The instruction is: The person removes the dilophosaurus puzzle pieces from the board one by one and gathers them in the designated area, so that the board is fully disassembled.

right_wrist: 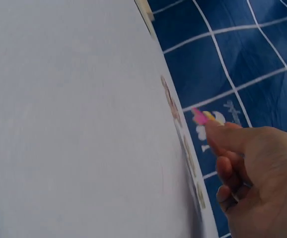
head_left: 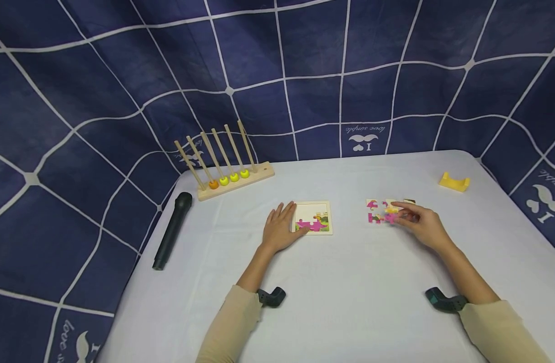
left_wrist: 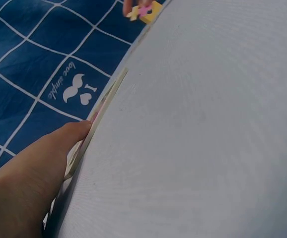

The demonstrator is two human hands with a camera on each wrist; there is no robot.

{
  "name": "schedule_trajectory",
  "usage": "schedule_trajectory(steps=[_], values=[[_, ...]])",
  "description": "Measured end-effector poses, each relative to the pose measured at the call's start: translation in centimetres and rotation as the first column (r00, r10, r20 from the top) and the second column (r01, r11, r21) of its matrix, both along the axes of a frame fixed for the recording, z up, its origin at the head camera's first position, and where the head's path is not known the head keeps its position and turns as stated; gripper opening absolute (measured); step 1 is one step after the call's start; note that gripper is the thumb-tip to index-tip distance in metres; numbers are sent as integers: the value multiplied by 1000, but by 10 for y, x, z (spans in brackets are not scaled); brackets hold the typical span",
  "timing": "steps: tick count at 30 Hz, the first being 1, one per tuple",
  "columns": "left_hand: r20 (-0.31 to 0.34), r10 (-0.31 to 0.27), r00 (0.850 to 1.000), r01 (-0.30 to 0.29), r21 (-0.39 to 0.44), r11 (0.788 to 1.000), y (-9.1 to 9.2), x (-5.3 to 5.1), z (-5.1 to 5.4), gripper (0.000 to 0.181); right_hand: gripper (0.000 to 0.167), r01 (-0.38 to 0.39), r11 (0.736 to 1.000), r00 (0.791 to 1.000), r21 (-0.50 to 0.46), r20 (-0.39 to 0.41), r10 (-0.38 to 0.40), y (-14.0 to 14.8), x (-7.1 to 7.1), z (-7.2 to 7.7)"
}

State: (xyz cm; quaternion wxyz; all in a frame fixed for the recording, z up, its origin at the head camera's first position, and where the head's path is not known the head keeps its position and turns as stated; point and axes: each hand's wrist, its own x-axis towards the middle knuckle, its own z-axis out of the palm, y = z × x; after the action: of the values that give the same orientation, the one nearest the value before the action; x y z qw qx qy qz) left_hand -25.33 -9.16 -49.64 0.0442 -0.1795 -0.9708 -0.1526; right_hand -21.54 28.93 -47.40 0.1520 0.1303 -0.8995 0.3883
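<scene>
A square puzzle frame (head_left: 312,203) lies mid-table, its lower part filled with pink, green and yellow pieces. My left hand (head_left: 279,229) rests on the frame's left side, fingers straight, thumb over the lower edge; the left wrist view shows that hand (left_wrist: 39,173) against the frame (left_wrist: 104,106). To the right, my right hand (head_left: 424,225) pinches a puzzle piece between thumb and fingers. In the right wrist view the hand (right_wrist: 262,173) holds this pink and yellow piece (right_wrist: 201,117) above the table. Several loose pieces (head_left: 372,204) lie beneath and beside it.
A wooden bead rack (head_left: 235,187) with upright rods stands at the back left. A black cylindrical object (head_left: 172,232) lies at the left edge. A yellow holder-shaped block (head_left: 454,182) sits at the back right. Patterned blue cloth (head_left: 314,101) hangs behind the table.
</scene>
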Motion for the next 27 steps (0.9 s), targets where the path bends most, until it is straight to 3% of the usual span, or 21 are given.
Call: schedule_trajectory(steps=[7, 18, 24, 27], values=[[-5, -2, 1000, 2, 0, 1000, 0, 0, -2, 88, 37, 9, 998, 995, 57, 98, -15, 14, 2, -6], [2, 7, 1000, -7, -10, 1000, -1, -2, -2, 86, 34, 19, 992, 993, 128, 117, -34, 11, -4, -9], [10, 3, 1000, -3, -9, 1000, -1, -1, -1, 86, 33, 36, 993, 990, 110, 134, -51, 11, -3, -10], [15, 2, 1000, -1, -10, 1000, -1, 0, 1, 86, 33, 69, 996, 994, 49, 87, -73, 7, -2, -10]])
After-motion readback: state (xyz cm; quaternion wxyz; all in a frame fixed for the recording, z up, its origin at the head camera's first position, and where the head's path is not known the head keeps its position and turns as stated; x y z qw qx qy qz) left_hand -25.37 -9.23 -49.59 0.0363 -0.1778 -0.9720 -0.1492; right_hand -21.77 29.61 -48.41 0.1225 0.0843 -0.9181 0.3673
